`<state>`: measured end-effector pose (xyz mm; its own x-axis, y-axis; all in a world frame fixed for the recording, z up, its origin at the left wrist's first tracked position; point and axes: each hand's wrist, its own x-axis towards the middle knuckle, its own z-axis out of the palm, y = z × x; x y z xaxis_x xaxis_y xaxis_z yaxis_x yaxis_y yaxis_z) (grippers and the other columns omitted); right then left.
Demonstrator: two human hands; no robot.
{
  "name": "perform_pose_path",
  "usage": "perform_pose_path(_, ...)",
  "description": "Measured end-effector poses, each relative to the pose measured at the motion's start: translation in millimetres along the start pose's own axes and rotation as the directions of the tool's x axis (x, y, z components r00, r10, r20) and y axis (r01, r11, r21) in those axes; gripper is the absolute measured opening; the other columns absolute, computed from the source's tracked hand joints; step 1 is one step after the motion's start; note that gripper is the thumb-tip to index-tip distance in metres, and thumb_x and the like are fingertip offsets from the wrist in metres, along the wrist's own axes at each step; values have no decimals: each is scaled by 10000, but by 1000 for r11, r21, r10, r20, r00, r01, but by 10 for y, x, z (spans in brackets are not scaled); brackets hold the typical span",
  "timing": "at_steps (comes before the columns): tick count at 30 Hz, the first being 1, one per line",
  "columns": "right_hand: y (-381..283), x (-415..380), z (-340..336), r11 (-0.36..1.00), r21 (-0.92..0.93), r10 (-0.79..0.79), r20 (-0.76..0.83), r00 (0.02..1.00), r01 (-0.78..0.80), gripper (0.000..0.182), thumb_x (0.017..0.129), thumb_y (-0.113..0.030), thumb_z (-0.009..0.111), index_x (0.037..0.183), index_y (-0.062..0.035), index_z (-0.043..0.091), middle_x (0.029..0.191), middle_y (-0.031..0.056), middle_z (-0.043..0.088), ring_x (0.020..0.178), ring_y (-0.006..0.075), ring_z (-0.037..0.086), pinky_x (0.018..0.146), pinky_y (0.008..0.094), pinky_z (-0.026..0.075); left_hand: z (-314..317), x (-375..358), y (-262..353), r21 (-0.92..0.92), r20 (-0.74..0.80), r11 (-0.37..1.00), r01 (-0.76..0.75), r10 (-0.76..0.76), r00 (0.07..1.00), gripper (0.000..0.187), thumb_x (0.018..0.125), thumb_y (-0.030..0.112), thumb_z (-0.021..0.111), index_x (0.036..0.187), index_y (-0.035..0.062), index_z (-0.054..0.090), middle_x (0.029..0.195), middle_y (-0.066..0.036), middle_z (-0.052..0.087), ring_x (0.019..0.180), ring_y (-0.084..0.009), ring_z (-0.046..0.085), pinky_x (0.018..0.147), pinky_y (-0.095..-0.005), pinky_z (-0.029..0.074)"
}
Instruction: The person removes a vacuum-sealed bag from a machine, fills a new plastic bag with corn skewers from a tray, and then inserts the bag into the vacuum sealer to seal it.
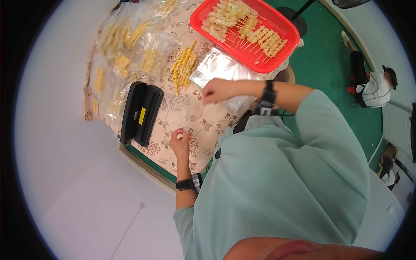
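Observation:
My left hand is closed in a pinch on a bit of clear plastic, over the flowered tablecloth. My right hand is closed with its fingers pointing down, beside the stack of clear plastic bags; what it holds is too blurred to tell. Several yellow corn skewers lie on the cloth above my hands. To the left of my left hand sits a black vacuum sealer with its lid raised and a yellow label inside.
A red basket holds several pale skewers at the upper right. Filled clear bags cover the table's left part. A black stand base is beyond the basket. Two other people are far to the right.

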<state>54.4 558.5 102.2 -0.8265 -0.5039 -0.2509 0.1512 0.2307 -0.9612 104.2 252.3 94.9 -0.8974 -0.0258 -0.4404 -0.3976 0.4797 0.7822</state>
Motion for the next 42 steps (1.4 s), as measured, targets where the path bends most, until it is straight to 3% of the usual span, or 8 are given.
perform_pose_path(3,-48,-415,-692,987,12,152,-346,926,-158,195,880,-211,649,903,-21,686,746,51,666,635,90,609,570,254,502,-115,51,-358,-154,-19,988,11,-14,1000,79,867,36,617,885,-35,585,802,-109,641,696,-184,665,630,-269,574)
perform_pose_path(4,115,-500,-925,957,-269,-23,-437,899,-106,185,873,-194,645,914,-18,684,759,67,671,675,120,626,615,284,506,-133,60,-455,-247,-24,969,-5,-1,1000,94,865,53,632,885,-29,592,774,-118,646,673,-153,656,616,-251,561)
perform_pose_path(6,333,-598,-1262,828,-458,7,-568,823,-324,166,831,-147,594,926,-53,693,886,126,677,815,286,657,733,378,523,-138,2,-419,-280,-13,959,49,-55,998,83,863,40,632,886,-32,599,781,-108,644,686,-174,666,622,-260,571)
perform_pose_path(9,764,-556,-1588,554,-765,-212,-511,833,-329,200,827,-85,547,975,-78,681,956,119,650,903,293,645,760,405,526,-94,-48,-303,-312,11,941,129,-133,991,76,859,40,643,881,-26,611,769,-85,640,667,-178,669,595,-258,569)
perform_pose_path(16,1023,-235,-1768,223,-962,-148,-194,970,-159,161,850,-96,509,951,-72,632,949,76,635,925,264,651,726,380,550,-17,-93,-193,-209,-18,967,146,-153,988,119,851,99,684,883,3,623,662,-22,607,485,-81,539,429,-191,392)
perform_pose_path(26,914,-185,-1815,121,-980,38,-154,987,-157,146,835,-117,509,914,-62,618,956,71,598,884,255,623,676,385,532,34,-36,-409,6,-110,996,-87,87,990,144,844,98,687,951,2,668,714,-5,628,557,-49,513,497,-187,412)
perform_pose_path(37,873,-681,-1896,67,-993,-293,73,953,96,100,790,-143,563,839,-103,641,934,39,575,931,209,565,731,319,492,58,71,-425,22,-80,995,-93,95,992,144,855,99,673,940,-17,684,726,-7,629,621,-56,532,564,-196,429)
perform_pose_path(42,837,-810,-1872,183,-981,-440,-20,898,67,118,799,-115,556,864,-68,644,946,63,559,908,242,580,740,346,497,36,81,-390,1,-40,996,-94,94,995,134,864,105,665,919,-17,678,723,-8,626,625,-59,532,572,-203,432)
